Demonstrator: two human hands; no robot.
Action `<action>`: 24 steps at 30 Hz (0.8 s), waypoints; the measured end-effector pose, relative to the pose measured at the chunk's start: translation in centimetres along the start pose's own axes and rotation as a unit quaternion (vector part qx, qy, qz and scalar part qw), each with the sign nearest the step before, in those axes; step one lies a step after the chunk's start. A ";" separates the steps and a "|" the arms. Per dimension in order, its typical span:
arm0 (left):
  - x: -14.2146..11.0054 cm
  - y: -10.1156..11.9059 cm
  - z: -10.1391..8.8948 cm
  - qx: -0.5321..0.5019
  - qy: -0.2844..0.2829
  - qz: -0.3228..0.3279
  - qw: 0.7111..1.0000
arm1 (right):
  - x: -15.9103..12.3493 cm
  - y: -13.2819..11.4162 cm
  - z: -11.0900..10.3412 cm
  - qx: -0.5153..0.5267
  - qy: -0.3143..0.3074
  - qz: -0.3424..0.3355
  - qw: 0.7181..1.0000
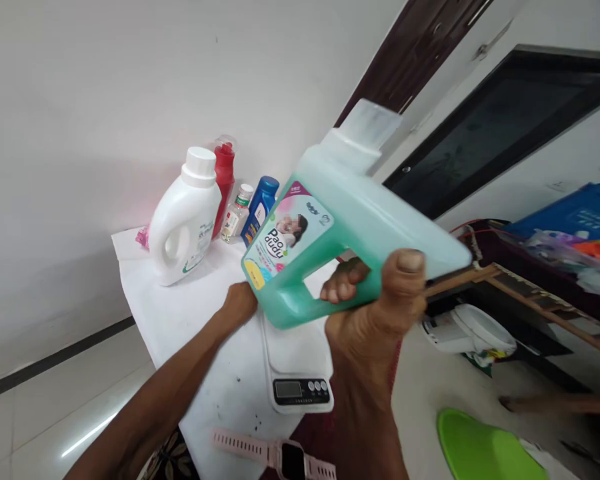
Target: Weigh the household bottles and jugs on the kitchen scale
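A large jug of green liquid detergent (350, 207) with a "Pao dudu" label and a whitish cap is held up, tilted, above the table. My right hand (375, 300) is closed around its handle, fingers passing through the opening and thumb along the outside. My left hand (241, 300) is at the jug's lower left corner; its fingers are hidden behind the jug, so I cannot tell if they grip it. Beneath the jug lies a white kitchen scale (300, 367) with a dark display and several buttons, partly covered by the jug.
On the white-covered table (210, 380) stand a white detergent jug (185, 213), a red bottle (224, 183), a small clear bottle (237, 213) and a blue bottle (261, 208). A pink smartwatch (293, 460) lies at the near edge. A white bucket (467, 328) and green basin (480, 447) are on the right.
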State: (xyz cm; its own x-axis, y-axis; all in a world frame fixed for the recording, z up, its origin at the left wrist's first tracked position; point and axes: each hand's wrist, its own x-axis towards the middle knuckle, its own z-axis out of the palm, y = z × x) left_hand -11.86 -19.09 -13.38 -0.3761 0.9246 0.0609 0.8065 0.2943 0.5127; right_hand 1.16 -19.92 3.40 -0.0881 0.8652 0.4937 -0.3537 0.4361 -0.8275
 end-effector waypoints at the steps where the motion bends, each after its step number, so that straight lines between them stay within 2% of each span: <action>1: -0.1 -0.5 0.3 0.008 -0.008 -0.006 1.000 | 0.1 -0.4 -1.4 -0.018 0.003 -0.021 1.000; 3: -0.2 -1.0 0.6 0.027 -0.015 -0.020 0.999 | 0.0 -0.7 -4.0 -0.050 0.006 -0.048 0.998; 6: -0.2 -1.3 0.7 0.053 -0.007 -0.035 0.998 | -0.6 0.0 -7.3 -0.062 0.008 -0.039 0.997; 11: -0.3 -1.0 0.3 0.084 -0.008 -0.034 0.996 | -0.9 1.6 -10.8 -0.049 0.021 -0.022 0.998; 15: -0.3 -1.0 0.4 0.096 -0.005 -0.034 0.995 | -0.9 2.2 -11.7 -0.058 0.014 0.014 0.998; 18: -0.2 -1.1 0.6 0.101 -0.004 -0.037 0.994 | -1.0 2.7 -11.4 -0.060 0.016 0.038 0.997; 24: 0.1 -1.4 0.9 0.103 -0.003 -0.042 0.994 | -1.0 3.1 -10.8 -0.051 0.010 0.044 0.998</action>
State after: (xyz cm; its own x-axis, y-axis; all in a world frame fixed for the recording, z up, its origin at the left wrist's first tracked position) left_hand -12.65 -19.15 -14.91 -0.4432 0.8962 0.0200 0.8492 0.4126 0.3297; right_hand 10.25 -16.78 -2.53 -0.0948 0.9054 0.4139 -0.2487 0.3811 -0.8905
